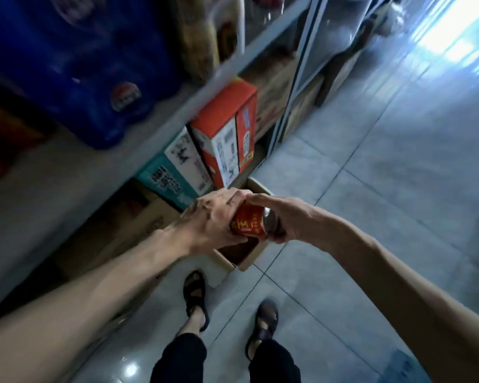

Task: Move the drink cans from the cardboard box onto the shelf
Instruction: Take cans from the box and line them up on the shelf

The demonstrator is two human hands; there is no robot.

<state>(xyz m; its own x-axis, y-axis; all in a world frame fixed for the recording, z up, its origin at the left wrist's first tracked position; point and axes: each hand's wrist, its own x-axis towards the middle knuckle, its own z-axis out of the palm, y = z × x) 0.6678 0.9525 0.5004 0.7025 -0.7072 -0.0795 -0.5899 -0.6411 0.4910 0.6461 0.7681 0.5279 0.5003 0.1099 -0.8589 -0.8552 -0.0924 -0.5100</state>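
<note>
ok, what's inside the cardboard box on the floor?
Only a dark, reddish strip of the cardboard box interior shows. The left hand, right hand and the red can they hold over it cover the rest, so remaining cans cannot be counted.

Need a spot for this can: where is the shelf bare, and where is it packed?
Bare shelf board lies between the blue shrink-wrapped pack and the shelf's front edge, left of the red can. The tier below is crowded: teal carton, orange carton, brown boxes side by side. Floor tiles right of the cardboard box are also free.
</note>
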